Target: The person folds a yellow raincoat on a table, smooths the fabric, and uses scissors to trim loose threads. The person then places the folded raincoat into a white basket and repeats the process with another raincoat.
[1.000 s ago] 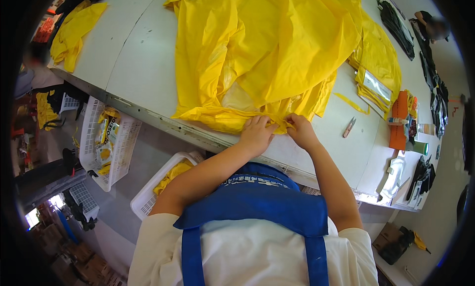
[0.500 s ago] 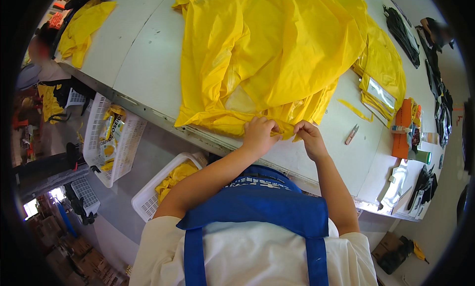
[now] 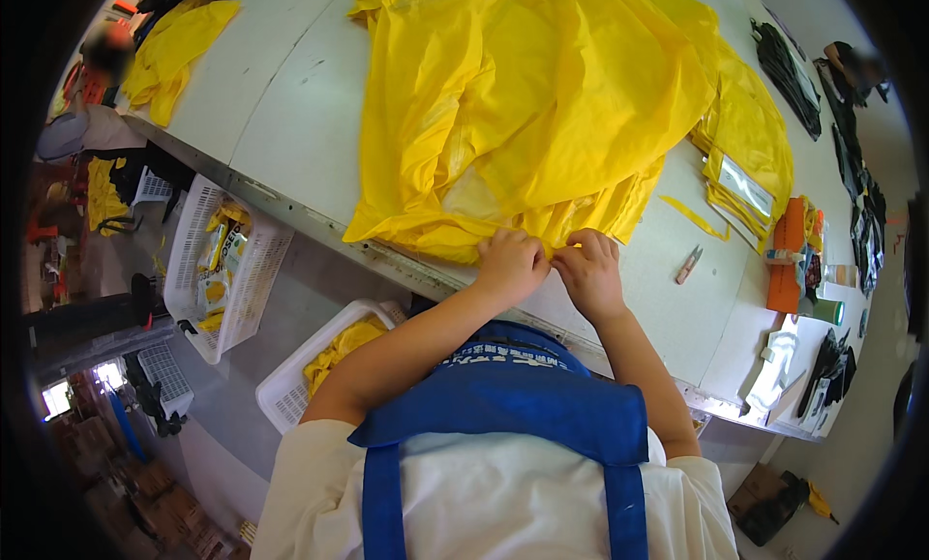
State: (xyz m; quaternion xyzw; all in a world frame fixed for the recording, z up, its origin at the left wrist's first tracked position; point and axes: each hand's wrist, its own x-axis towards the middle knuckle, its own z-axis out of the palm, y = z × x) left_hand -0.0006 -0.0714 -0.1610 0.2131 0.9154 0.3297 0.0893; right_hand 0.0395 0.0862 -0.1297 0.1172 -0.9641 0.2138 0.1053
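Observation:
A large yellow raincoat (image 3: 542,95) of thin, shiny fabric lies crumpled over the white table (image 3: 290,124). Its near hem runs along the table's front edge. My left hand (image 3: 512,268) is closed on that hem, fingers curled and thumb against the cloth. Right beside it, my right hand (image 3: 590,272) pinches the hem too, and the fingertips of both hands almost meet. The bit of cloth between them is mostly hidden by the fingers. To the right of my right hand lies a small pair of thread snips (image 3: 689,265).
More folded yellow garments (image 3: 745,163) lie right of the raincoat, near an orange box (image 3: 789,260). White baskets (image 3: 281,366) with yellow items stand on the floor at left. Another yellow garment (image 3: 184,57) lies far left, by a person (image 3: 82,129). Black items line the right edge.
My right hand has moved left, close against my left hand, and its fingers have turned inward. The hem piece that showed between the hands is now mostly covered. My left hand has barely moved.

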